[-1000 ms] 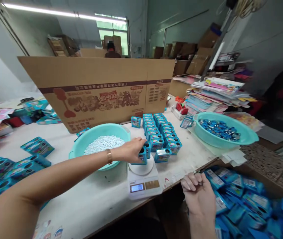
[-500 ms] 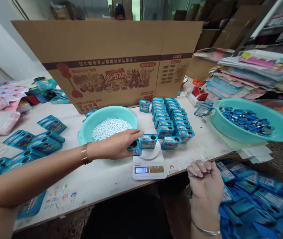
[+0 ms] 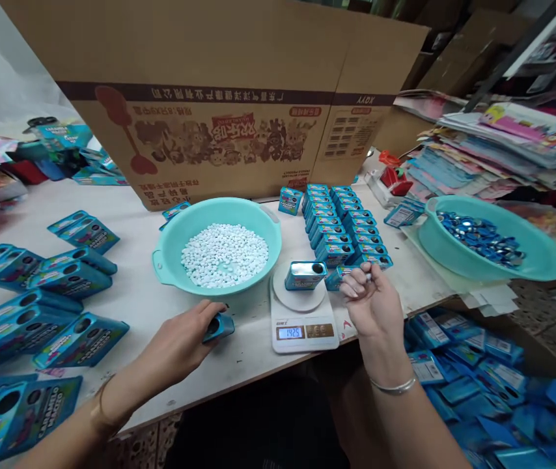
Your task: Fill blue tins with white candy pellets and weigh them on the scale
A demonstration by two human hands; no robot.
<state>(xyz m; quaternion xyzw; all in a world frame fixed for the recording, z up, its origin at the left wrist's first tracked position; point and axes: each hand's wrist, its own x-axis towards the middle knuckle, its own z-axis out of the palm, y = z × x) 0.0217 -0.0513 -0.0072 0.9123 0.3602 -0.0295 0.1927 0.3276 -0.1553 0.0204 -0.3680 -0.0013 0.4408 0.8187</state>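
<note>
On the white tabletop (image 3: 239, 348), before a round turquoise plastic bowl (image 3: 173, 240) of white pellets (image 3: 209, 247), the left hand (image 3: 183, 342) grips a small blue boxy tin (image 3: 225, 327). A matching tin (image 3: 303, 280) stands on the white digital scale (image 3: 310, 316); nearby, the right hand (image 3: 375, 301) has its fingers curled, contents impossible to tell.

White table (image 3: 251, 332), 1 bowl (image 3: 166, 242) of pellets (image 3: 209, 246), 1 scale (image 3: 305, 319), blue tins (image 3: 324, 228)
</note>
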